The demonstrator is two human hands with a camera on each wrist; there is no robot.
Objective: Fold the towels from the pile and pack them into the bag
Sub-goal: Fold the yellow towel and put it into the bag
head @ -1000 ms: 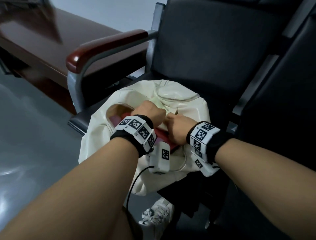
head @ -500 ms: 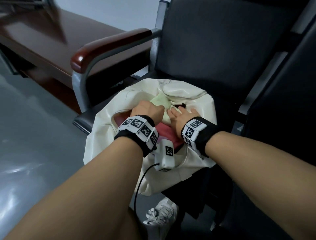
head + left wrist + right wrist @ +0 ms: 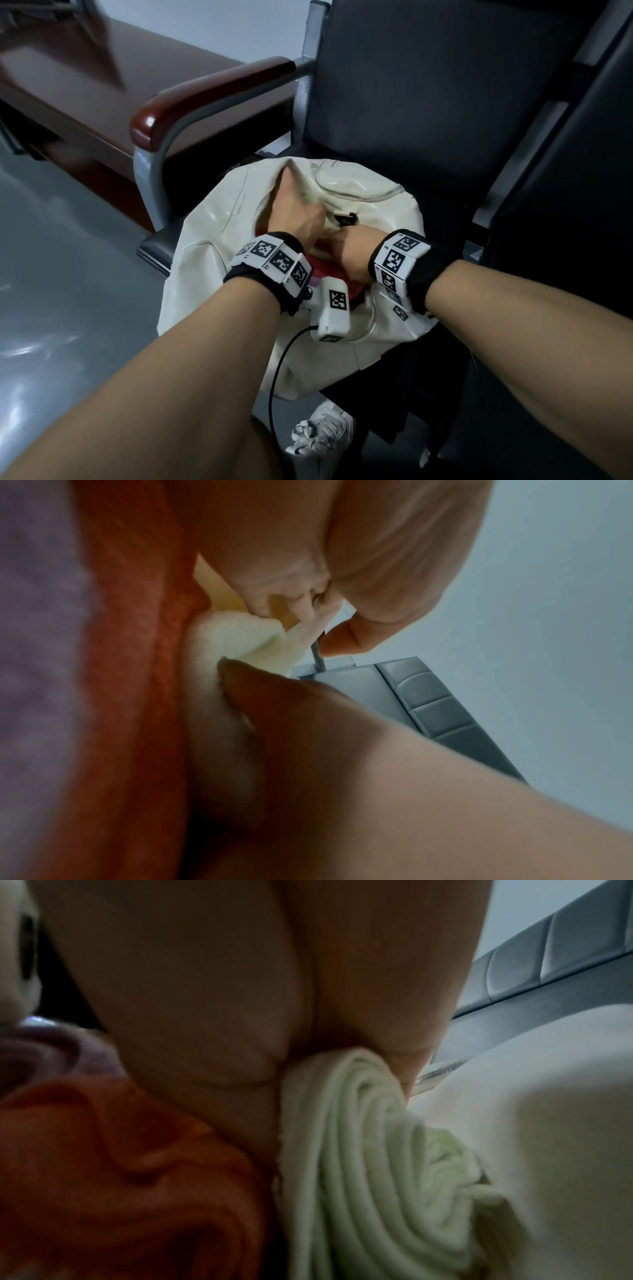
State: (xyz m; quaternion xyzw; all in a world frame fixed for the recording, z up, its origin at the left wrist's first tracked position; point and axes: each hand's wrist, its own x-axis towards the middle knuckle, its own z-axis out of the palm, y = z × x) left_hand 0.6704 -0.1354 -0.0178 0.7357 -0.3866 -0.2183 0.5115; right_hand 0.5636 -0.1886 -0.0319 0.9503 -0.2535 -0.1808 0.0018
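A cream bag (image 3: 212, 260) lies open on a black chair seat. Inside it sit a red towel (image 3: 325, 274), a purple towel (image 3: 51, 1053) and a folded pale green towel (image 3: 359, 1137) against the bag's wall (image 3: 531, 1123). My left hand (image 3: 294, 212) reaches across the opening, and its thumb and curled fingers (image 3: 291, 601) pinch the bag's cream edge. My right hand (image 3: 352, 253) is dug into the bag beside the red towel. The green towel's folded end is wedged between its thumb base and palm (image 3: 205, 1001). Its fingertips are hidden.
The chair's back (image 3: 428, 102) rises behind the bag, with a red-brown armrest (image 3: 205, 99) on the left. A second dark seat (image 3: 565, 205) stands at the right. A wooden table (image 3: 85, 85) and grey floor (image 3: 68, 274) lie left. A white shoe (image 3: 322, 435) is below the seat.
My left hand moved off the towels up to the bag's far edge. My right hand turned and pushed deeper, and the pale green towel sank lower in the bag.
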